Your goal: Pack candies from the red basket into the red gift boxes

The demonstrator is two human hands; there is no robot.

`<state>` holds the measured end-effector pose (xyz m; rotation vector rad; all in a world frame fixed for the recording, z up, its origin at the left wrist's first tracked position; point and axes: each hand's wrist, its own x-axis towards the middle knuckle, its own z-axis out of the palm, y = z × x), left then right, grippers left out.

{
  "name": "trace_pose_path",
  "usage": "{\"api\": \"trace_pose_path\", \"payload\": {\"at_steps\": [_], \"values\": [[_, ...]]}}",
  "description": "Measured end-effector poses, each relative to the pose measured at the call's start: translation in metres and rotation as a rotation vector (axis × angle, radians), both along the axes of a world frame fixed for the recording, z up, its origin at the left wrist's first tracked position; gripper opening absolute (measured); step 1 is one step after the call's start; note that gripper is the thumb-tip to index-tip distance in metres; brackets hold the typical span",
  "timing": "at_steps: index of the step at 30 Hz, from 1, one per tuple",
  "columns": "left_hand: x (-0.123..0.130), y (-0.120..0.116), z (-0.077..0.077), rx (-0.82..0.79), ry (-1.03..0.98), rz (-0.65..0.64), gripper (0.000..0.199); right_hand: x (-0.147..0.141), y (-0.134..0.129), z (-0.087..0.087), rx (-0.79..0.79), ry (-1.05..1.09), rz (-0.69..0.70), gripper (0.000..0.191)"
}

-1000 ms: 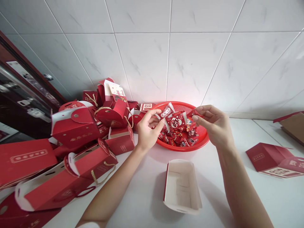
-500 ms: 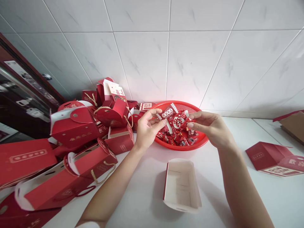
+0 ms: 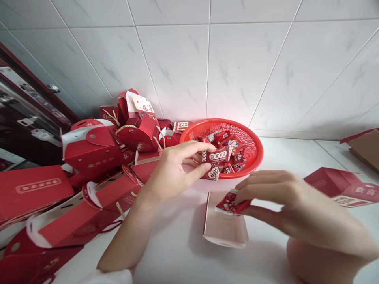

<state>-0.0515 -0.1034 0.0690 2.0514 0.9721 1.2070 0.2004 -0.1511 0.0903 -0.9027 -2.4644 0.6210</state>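
Observation:
My left hand [image 3: 177, 167] pinches red candy packets [image 3: 218, 156] by their left ends, in front of the red basket [image 3: 257, 152]. Inside that basket lie several wrapped candies [image 3: 237, 144]. Above an open white-lined box [image 3: 226, 230], my right hand [image 3: 275, 195] holds a red and white candy packet [image 3: 231, 203] between thumb and fingers. The packet hides part of the box's inside; I see no candy in the visible part.
Red gift boxes [image 3: 91, 150] with rope handles are heaped on the left. On the right lies a folded red box [image 3: 334, 183], with a brown cardboard box [image 3: 365, 148] behind it. A tiled wall [image 3: 177, 71] stands behind the basket.
My right hand has moved from the basket down over the white-lined box with a packet. My left hand has shifted slightly down and toward the middle, still with packets. The view has tilted slightly.

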Motion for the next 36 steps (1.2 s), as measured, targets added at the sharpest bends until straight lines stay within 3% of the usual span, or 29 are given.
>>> {"api": "trace_pose_path", "payload": {"at_steps": [2, 4, 8, 12, 18, 25, 32, 36], "values": [[0.001, -0.005, 0.0, 0.052, 0.058, -0.025, 0.03, -0.019, -0.004, -0.015, 0.112, -0.203, 0.025, 0.023], [0.0, -0.008, 0.0, 0.077, 0.106, -0.04, 0.031, -0.034, -0.004, -0.028, 0.12, -0.387, 0.102, 0.022], [-0.005, -0.01, 0.002, 0.083, 0.13, -0.026, 0.033, -0.054, 0.006, -0.037, -0.055, -0.595, 0.309, 0.023], [-0.008, -0.009, 0.002, 0.069, 0.123, 0.004, 0.032, -0.066, 0.017, -0.039, -0.159, -0.731, 0.346, 0.019], [-0.008, -0.011, 0.006, 0.075, 0.122, 0.016, 0.033, -0.05, 0.019, -0.029, -0.122, -0.646, 0.205, 0.024], [-0.015, -0.012, 0.011, -0.015, 0.056, -0.05, 0.032, -0.004, 0.021, -0.005, -0.203, -0.283, 0.104, 0.023], [-0.003, -0.018, 0.01, -0.066, 0.151, -0.138, 0.031, 0.007, 0.019, 0.0, -0.387, -0.295, 0.317, 0.022], [0.003, -0.021, 0.009, -0.064, 0.37, -0.339, 0.033, 0.009, 0.021, -0.003, -0.385, -0.34, 0.28, 0.023]]}}
